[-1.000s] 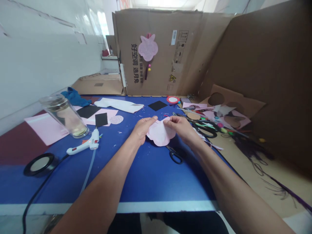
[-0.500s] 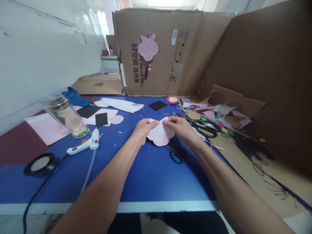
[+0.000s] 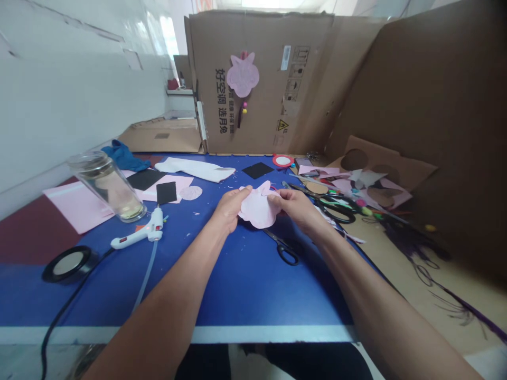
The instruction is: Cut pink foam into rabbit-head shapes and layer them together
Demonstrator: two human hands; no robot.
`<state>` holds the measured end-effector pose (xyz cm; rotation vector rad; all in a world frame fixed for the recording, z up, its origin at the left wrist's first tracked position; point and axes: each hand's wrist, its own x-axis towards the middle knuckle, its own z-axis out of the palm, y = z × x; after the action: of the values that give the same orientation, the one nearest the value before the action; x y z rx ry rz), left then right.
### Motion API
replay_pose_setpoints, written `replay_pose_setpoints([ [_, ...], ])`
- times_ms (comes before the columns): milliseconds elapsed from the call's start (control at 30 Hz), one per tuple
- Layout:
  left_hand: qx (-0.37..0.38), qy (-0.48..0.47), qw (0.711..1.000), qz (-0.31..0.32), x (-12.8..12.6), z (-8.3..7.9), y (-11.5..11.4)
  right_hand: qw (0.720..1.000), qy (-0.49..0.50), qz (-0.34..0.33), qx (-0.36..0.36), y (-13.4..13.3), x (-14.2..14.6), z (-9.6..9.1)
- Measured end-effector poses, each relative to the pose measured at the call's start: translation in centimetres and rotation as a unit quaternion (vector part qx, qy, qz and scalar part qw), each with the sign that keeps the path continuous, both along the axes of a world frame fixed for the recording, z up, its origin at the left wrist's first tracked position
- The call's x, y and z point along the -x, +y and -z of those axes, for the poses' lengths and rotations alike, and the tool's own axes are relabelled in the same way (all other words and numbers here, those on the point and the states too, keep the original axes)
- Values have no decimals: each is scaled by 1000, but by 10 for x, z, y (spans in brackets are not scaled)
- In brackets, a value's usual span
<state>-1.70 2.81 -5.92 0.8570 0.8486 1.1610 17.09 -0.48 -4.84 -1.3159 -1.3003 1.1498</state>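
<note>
A pale pink felt cut-out (image 3: 258, 210) with rounded lobes and ear-like tips is held up just above the blue table top (image 3: 245, 285). My left hand (image 3: 228, 210) pinches its left side, and my right hand (image 3: 291, 205) grips its right side. The fingers hide part of the felt. Just below the hands lie black-handled scissors (image 3: 285, 252), touching neither hand. A hot glue gun (image 3: 138, 235) rests to the left of my left hand.
A glass jar (image 3: 108, 187), a black tape roll (image 3: 70, 264), pink and black felt sheets and a white strip lie on the table's left and far side. Scissors and scraps are heaped at right. Cardboard walls (image 3: 257, 79) stand behind, one with a pink ornament.
The felt cut-out has turned and bent between my hands, its upper tips now more upright, and my hands have drawn closer together. The view has shifted slightly.
</note>
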Motion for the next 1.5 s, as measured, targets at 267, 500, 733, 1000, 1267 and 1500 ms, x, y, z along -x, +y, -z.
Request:
replay_pose_setpoints([
  [267, 16, -27, 999, 43, -2, -6, -5, 999, 28, 20, -18, 1, -1, -1],
  [500, 37, -35, 999, -2, -1, -4, 0, 996, -16, 57, -64, -1, -1, -4],
  [733, 50, -54, 997, -33, -2, -4, 0, 993, -53, 70, -78, 0, -1, -5],
  [1000, 78, -106, 991, -31, -3, -1, 7, 995, -42, 79, -42, 0, -1, -6],
  [1267, 93, -107, 989, -31, -2, -8, 5, 995, -56, 73, -44, -2, -1, -10],
  [1500, 115, -125, 985, -20, -3, -12, 0, 993, -48, 99, -41, -5, 1, -12],
])
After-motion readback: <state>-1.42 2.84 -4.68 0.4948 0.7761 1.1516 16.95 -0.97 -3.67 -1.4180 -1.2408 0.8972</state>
